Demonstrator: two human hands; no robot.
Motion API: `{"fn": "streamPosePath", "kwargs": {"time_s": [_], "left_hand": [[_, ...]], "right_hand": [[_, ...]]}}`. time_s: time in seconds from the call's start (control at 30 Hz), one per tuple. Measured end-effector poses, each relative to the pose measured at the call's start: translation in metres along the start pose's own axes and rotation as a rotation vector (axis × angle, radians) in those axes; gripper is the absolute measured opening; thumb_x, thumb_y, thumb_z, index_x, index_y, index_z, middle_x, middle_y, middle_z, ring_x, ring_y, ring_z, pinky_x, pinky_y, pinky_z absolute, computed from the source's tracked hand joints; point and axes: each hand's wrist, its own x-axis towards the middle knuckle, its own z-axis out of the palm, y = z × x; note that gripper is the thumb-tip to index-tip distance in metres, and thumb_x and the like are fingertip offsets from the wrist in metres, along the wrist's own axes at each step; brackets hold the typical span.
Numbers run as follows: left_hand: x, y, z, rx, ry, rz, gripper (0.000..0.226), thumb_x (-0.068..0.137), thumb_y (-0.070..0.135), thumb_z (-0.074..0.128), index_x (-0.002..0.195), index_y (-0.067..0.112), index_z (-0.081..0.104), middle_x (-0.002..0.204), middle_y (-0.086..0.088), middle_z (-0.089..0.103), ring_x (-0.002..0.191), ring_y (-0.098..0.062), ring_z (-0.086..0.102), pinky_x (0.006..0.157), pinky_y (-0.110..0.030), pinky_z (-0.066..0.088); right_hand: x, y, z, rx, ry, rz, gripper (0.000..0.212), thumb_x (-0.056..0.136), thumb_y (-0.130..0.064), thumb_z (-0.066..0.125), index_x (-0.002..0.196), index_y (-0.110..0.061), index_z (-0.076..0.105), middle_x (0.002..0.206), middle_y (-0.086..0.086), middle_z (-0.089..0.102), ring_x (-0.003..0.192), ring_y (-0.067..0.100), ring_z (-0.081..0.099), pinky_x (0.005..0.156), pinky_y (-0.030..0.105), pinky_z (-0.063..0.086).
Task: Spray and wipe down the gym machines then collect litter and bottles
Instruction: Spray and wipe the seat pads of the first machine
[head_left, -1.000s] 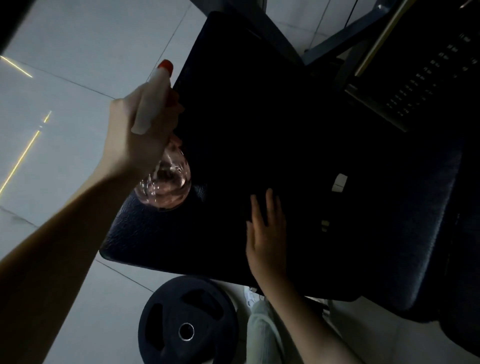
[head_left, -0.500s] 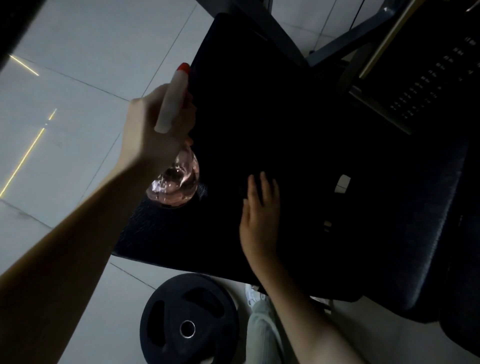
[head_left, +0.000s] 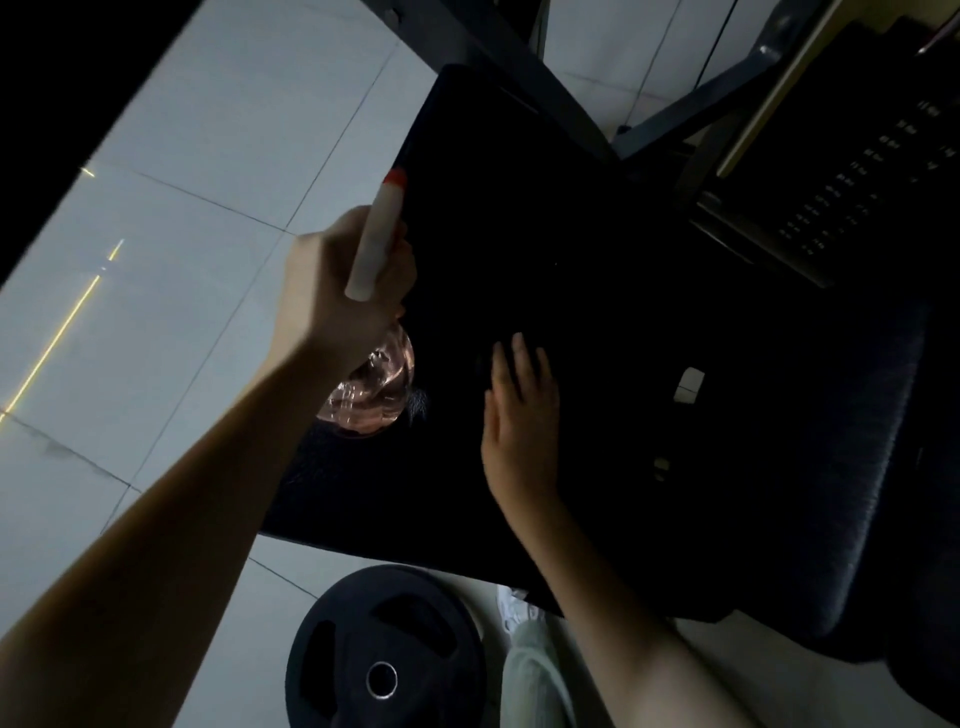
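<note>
Spray bottle (head_left: 374, 395) shifted over seat pad (head_left: 597, 260), L hand (head_left: 337, 291) grip grasping it; R hand (head_left: 519, 431) flat, released; 1 weight plate (head_left: 441, 675) below.

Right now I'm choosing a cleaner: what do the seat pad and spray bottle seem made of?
Seat pad: likely black vinyl or leatherette, matte, fine grain at its edge. Spray bottle: clear pinkish plastic, glossy highlights; spray head opaque white plastic, red tip.
</note>
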Motion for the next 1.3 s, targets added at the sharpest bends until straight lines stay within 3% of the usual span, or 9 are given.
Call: {"fn": "streamPosePath", "kwargs": {"time_s": [0.17, 0.23, 0.43, 0.57, 0.67, 0.97, 1.13, 1.2, 1.3], "left_hand": [[0.000, 0.001, -0.001, 0.047, -0.029, 0.043, 0.024, 0.080, 0.035, 0.048, 0.084, 0.016, 0.061, 0.077, -0.007, 0.066, 0.065, -0.028, 0.064, 0.055, -0.046, 0.053], [0.001, -0.002, -0.001, 0.007, -0.021, 0.018, 0.027, 0.079, 0.035, 0.050, 0.086, 0.012, 0.063, 0.079, -0.010, 0.068, 0.064, -0.029, 0.065, 0.054, -0.048, 0.052], [0.000, 0.006, 0.005, 0.047, -0.042, 0.050, 0.011, 0.080, 0.028, 0.050, 0.071, 0.024, 0.054, 0.067, -0.007, 0.064, 0.058, -0.027, 0.064, 0.051, -0.047, 0.052], [0.001, 0.015, 0.007, 0.056, -0.088, 0.025, 0.014, 0.075, 0.033, 0.047, 0.068, 0.022, 0.051, 0.064, -0.005, 0.063, 0.059, -0.028, 0.064, 0.053, -0.048, 0.051], [0.002, 0.017, 0.010, 0.064, -0.134, 0.037, 0.007, 0.075, 0.034, 0.051, 0.071, 0.028, 0.052, 0.067, -0.006, 0.065, 0.061, -0.028, 0.064, 0.056, -0.048, 0.052], [0.013, 0.023, 0.012, 0.065, -0.200, 0.013, 0.019, 0.079, 0.032, 0.047, 0.075, 0.013, 0.053, 0.060, -0.012, 0.062, 0.052, -0.032, 0.062, 0.047, -0.049, 0.049], [0.046, 0.040, 0.020, 0.031, -0.193, 0.067, 0.018, 0.089, 0.019, 0.054, 0.074, 0.010, 0.052, 0.065, -0.018, 0.064, 0.053, -0.031, 0.064, 0.046, -0.050, 0.050], [0.059, 0.046, 0.026, 0.011, -0.146, 0.110, 0.015, 0.092, 0.011, 0.052, 0.078, 0.006, 0.053, 0.068, -0.020, 0.063, 0.053, -0.029, 0.063, 0.047, -0.050, 0.049], [0.067, 0.048, 0.038, 0.013, -0.092, 0.055, 0.012, 0.084, 0.025, 0.048, 0.074, 0.019, 0.052, 0.069, -0.017, 0.064, 0.056, -0.033, 0.064, 0.050, -0.051, 0.052]], "right_hand": [[-0.035, 0.055, -0.020, -0.024, -0.162, -0.399, 0.041, 0.096, -0.021, 0.039, 0.136, -0.017, 0.038, 0.146, 0.005, 0.041, 0.135, 0.027, 0.035, 0.104, 0.046, 0.040], [-0.009, 0.071, -0.026, -0.033, -0.107, -0.361, 0.038, 0.099, -0.024, 0.033, 0.135, -0.014, 0.040, 0.143, 0.009, 0.046, 0.133, 0.029, 0.038, 0.104, 0.047, 0.040], [0.064, 0.019, -0.006, 0.104, 0.045, 0.144, 0.046, 0.097, -0.020, 0.034, 0.141, -0.009, 0.039, 0.148, 0.013, 0.037, 0.139, 0.032, 0.028, 0.115, 0.045, 0.021], [0.009, 0.038, -0.014, -0.035, -0.075, -0.190, 0.044, 0.097, -0.023, 0.034, 0.140, -0.013, 0.039, 0.147, 0.008, 0.039, 0.138, 0.025, 0.030, 0.112, 0.039, 0.028], [0.003, 0.071, -0.025, -0.021, -0.062, -0.288, 0.040, 0.101, -0.026, 0.030, 0.139, -0.015, 0.038, 0.147, 0.006, 0.038, 0.137, 0.024, 0.031, 0.110, 0.040, 0.033], [0.043, 0.071, -0.020, -0.020, -0.056, -0.167, 0.044, 0.100, -0.032, 0.030, 0.140, -0.018, 0.036, 0.149, 0.006, 0.037, 0.140, 0.028, 0.028, 0.110, 0.047, 0.032], [0.084, 0.042, -0.018, -0.015, -0.021, 0.166, 0.048, 0.098, -0.025, 0.035, 0.145, -0.016, 0.033, 0.153, 0.006, 0.029, 0.142, 0.029, 0.023, 0.114, 0.047, 0.021], [0.059, 0.034, -0.016, -0.067, -0.022, 0.092, 0.048, 0.097, -0.029, 0.029, 0.143, -0.016, 0.035, 0.151, 0.007, 0.033, 0.139, 0.028, 0.028, 0.111, 0.044, 0.023], [0.018, 0.055, -0.024, -0.071, -0.082, -0.085, 0.045, 0.102, -0.033, 0.018, 0.139, -0.016, 0.038, 0.148, 0.005, 0.035, 0.136, 0.026, 0.030, 0.111, 0.041, 0.030]]}}
